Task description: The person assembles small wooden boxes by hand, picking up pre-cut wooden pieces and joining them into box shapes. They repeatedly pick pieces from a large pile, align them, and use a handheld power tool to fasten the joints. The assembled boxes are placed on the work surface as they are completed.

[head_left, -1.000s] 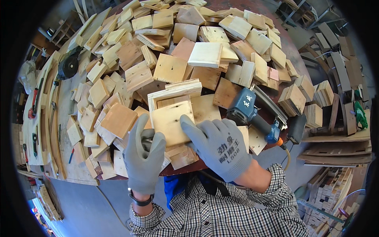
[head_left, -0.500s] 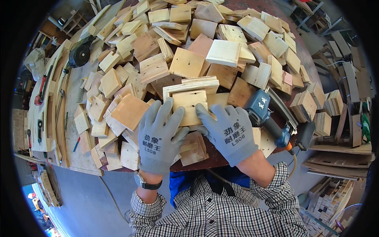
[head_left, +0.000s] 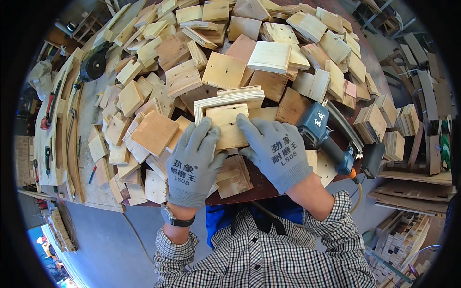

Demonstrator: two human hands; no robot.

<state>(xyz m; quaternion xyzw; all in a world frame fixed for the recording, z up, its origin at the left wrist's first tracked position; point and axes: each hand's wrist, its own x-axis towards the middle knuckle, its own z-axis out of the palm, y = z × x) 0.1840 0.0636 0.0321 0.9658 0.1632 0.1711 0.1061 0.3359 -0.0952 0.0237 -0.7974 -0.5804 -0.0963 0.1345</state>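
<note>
A small square plywood block (head_left: 227, 126) lies in the middle, within an L-shaped corner of plywood strips (head_left: 230, 99) along its far and left sides. My left hand (head_left: 193, 156), in a grey knit work glove, grips the block's left side, thumb at the near edge. On the opposite side my right hand (head_left: 276, 151), gloved alike, has its fingers against the right edge and its thumb near the front. Both hands are closed on the block. The glove fingers hide parts of its sides. Just right of my right hand rests a blue nail gun (head_left: 315, 126).
A large heap of wooden blocks (head_left: 223, 69) covers the table's far side. Leftward lie a black disc-shaped tool (head_left: 94, 65), a red-handled tool (head_left: 47, 113) and long wood strips (head_left: 60, 153). Stacked plywood blocks (head_left: 371, 124) stand at right. A hose (head_left: 359, 197) runs from the nail gun.
My fingers have slid farther up the block's sides and closed in on it. The block sits close in the strip corner as before. The whole view has shifted slightly.
</note>
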